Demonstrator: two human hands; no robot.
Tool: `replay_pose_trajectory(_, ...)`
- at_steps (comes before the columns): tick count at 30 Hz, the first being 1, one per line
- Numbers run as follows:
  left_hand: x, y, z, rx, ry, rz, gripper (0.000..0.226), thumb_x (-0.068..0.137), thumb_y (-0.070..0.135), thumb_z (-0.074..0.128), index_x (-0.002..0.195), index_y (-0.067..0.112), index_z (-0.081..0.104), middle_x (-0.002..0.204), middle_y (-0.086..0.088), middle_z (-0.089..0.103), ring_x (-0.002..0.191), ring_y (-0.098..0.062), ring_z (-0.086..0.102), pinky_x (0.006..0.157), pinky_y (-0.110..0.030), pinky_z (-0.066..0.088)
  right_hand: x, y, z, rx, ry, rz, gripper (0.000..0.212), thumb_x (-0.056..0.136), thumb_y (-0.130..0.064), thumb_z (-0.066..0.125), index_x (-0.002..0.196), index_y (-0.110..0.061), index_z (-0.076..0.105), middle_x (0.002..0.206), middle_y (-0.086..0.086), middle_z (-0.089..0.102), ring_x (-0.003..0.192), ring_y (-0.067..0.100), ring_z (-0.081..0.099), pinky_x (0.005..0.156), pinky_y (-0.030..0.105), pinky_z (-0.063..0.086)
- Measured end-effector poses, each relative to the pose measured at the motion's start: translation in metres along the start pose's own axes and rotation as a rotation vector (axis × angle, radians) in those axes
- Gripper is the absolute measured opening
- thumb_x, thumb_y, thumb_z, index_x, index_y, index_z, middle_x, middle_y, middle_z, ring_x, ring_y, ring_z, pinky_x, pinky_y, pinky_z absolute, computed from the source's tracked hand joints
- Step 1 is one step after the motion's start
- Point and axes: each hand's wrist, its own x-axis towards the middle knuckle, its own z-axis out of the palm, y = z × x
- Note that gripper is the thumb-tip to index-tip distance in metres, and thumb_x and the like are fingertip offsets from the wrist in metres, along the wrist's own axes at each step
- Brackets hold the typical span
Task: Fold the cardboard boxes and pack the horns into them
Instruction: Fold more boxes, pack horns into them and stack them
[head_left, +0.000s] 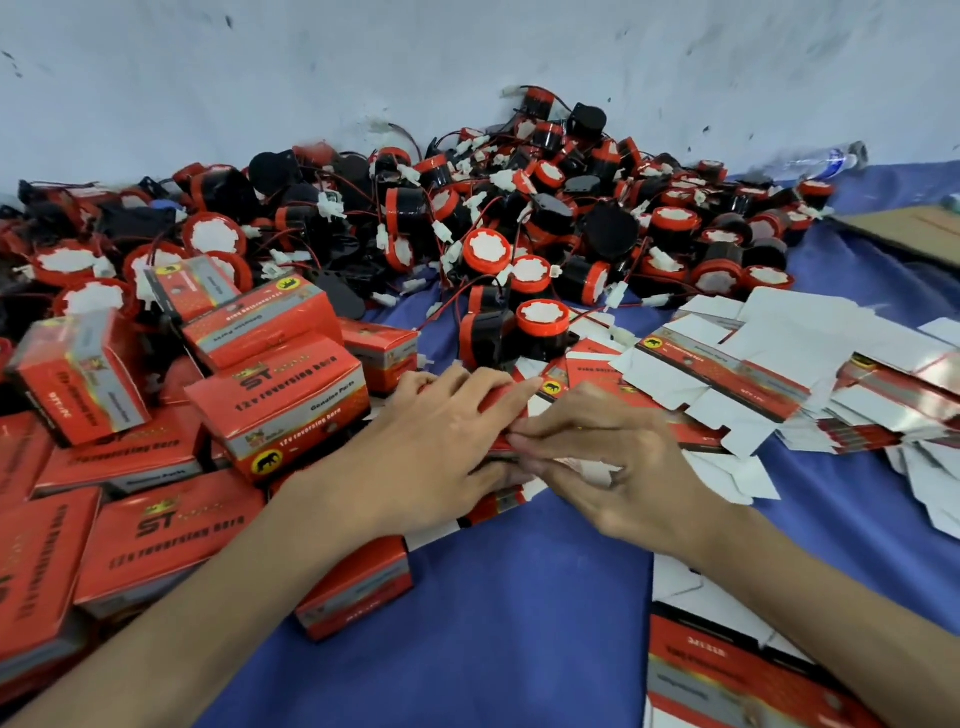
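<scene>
Even, bright, soft light; faint shadows, overall softness, wide-angle bending toward the edges.

Blue cloth (519, 623) underneath; plastic bottle (826, 158) lying by wall (467, 52).

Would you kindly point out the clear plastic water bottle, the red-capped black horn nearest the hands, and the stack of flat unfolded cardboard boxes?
Clear plastic water bottle (826, 158): head view, on its labelled middle.
Red-capped black horn (540, 318): head view, on its white-centred cap.
Stack of flat unfolded cardboard boxes (862, 410): head view, on its layered front edge.
</scene>
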Motion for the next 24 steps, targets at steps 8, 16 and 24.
replay_pose_trajectory(8, -0.002, 0.011, -0.025, 0.053, 0.085, -0.103, 0.08, 0.091, 0.056, 0.048, 0.154, 0.026, 0.008, 0.144, 0.0, 0.033, 0.127, -0.022, 0.037, 0.104, -0.042, 0.031, 0.01, 0.02, -0.031, -0.452, -0.363, 0.197, 0.061, 0.091, -0.057, 0.05, 0.136, -0.017, 0.054, 0.144, 0.005, 0.049, 0.128, 0.026, 0.048, 0.104, 0.046, 0.04)
replay_pose_trajectory(16, -0.014, -0.04, -0.096, 0.159, 0.34, -0.62, 0.083, 0.078, 0.045, 0.069, 0.147, 0.021, 0.031, 0.147, -0.02, 0.031, 0.134, -0.039, 0.029, 0.109, -0.063, 0.025, 0.008, 0.031, -0.033, -0.824, -0.694, 0.459, 0.037, 0.101, -0.038, 0.034, 0.127, -0.014, 0.046, 0.127, 0.008, 0.058, 0.108, 0.027, 0.058, 0.081, 0.033, 0.042)
replay_pose_trajectory(24, -0.001, 0.034, -0.035, -0.272, 0.077, -0.175, 0.051, 0.092, 0.051, 0.047, 0.138, 0.028, 0.045, 0.139, 0.009, 0.045, 0.126, -0.015, 0.046, 0.106, -0.03, 0.037, 0.008, 0.009, -0.033, -0.799, -0.725, 0.299, 0.059, 0.092, -0.062, 0.018, 0.111, -0.017, 0.051, 0.107, 0.006, 0.06, 0.097, 0.024, 0.057, 0.084, 0.033, 0.039)
